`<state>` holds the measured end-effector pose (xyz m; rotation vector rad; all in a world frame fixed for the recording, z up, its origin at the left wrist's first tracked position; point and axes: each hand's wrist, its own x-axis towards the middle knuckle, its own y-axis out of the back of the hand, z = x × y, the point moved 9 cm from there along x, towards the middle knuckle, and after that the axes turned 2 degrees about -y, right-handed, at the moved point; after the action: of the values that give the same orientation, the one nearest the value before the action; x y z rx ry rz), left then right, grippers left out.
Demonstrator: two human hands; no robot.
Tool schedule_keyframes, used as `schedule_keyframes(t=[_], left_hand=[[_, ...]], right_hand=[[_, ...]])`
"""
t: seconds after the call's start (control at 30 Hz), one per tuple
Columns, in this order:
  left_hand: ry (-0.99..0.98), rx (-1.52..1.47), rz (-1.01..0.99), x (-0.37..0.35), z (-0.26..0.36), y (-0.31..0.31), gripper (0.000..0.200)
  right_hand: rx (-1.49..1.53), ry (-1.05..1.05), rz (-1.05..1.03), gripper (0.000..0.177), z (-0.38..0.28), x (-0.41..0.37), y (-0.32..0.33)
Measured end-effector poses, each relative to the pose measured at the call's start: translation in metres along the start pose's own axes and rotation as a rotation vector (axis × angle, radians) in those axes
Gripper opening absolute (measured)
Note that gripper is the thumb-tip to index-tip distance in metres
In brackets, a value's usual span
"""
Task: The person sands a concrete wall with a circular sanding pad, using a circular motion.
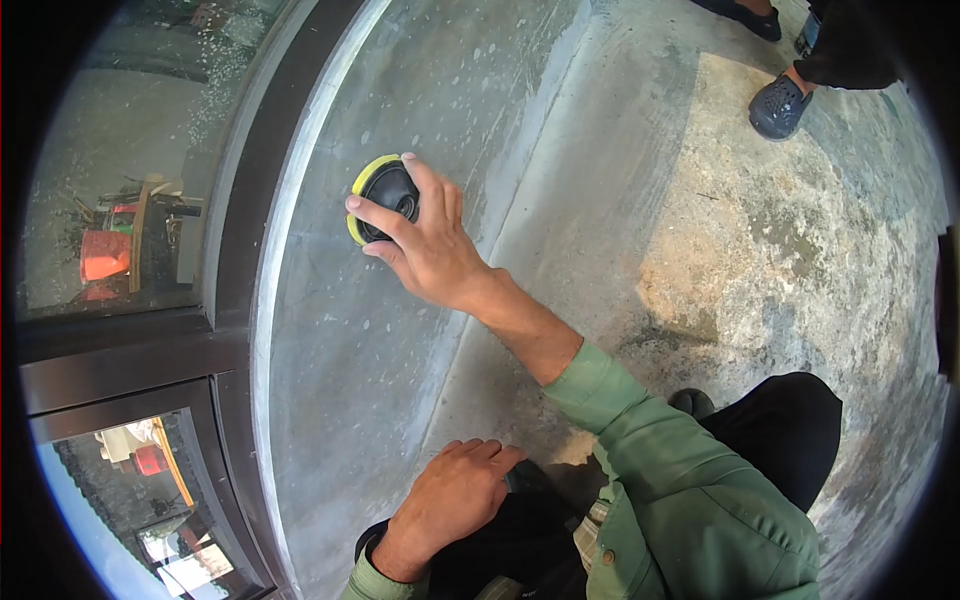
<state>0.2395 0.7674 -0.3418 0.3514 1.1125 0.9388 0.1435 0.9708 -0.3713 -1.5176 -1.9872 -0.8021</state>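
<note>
My right hand [425, 235] reaches out over a smooth grey concrete surface [370, 370], its thumb and fingers closed round a round black pad holder [388, 192] with a yellow rim. The pad's face is turned to the concrete and hidden. Lower in the view, my left hand [455, 500] rests by my dark-trousered knee, back up, fingers curled together, with nothing seen in it. Its fingertips are hidden.
A dark window frame [232, 340] with a pale edge strip borders the surface on the left, its glass showing reflections. Rough, stained concrete floor [740, 240] spreads to the right. At the top right another person's foot wears a dark clog [779, 108].
</note>
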Motion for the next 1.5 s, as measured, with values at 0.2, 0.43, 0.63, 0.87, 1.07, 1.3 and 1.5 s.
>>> schedule_keyframes(t=[0.2, 0.43, 0.63, 0.87, 1.07, 1.3, 1.5], left_hand=[[0.034, 0.001, -0.019, -0.004, -0.005, -0.002, 0.041], [0.024, 0.065, -0.050, -0.010, -0.009, -0.008, 0.039], [-0.057, 0.003, -0.034, 0.005, 0.008, 0.010, 0.038], [-0.025, 0.029, -0.045, 0.005, -0.008, -0.005, 0.034], [-0.036, 0.052, -0.055, 0.015, -0.005, -0.003, 0.031], [-0.006, 0.041, -0.046, 0.011, -0.008, -0.004, 0.032], [0.002, 0.050, -0.048, 0.006, -0.016, -0.011, 0.032]], right_hand=[[0.015, -0.418, 0.128, 0.060, 0.141, 0.018, 0.021], [0.070, -0.433, 0.072, 0.063, 0.187, 0.027, 0.027], [-0.091, 0.096, 0.030, 0.061, 0.058, 0.063, 0.029], [0.175, -0.784, 0.133, 0.061, 0.289, 0.049, 0.047], [0.026, -0.025, 0.097, 0.061, 0.100, 0.077, 0.038], [0.055, -0.559, 0.240, 0.062, 0.268, 0.092, 0.052], [0.111, -0.566, 0.150, 0.064, 0.260, 0.105, 0.058]])
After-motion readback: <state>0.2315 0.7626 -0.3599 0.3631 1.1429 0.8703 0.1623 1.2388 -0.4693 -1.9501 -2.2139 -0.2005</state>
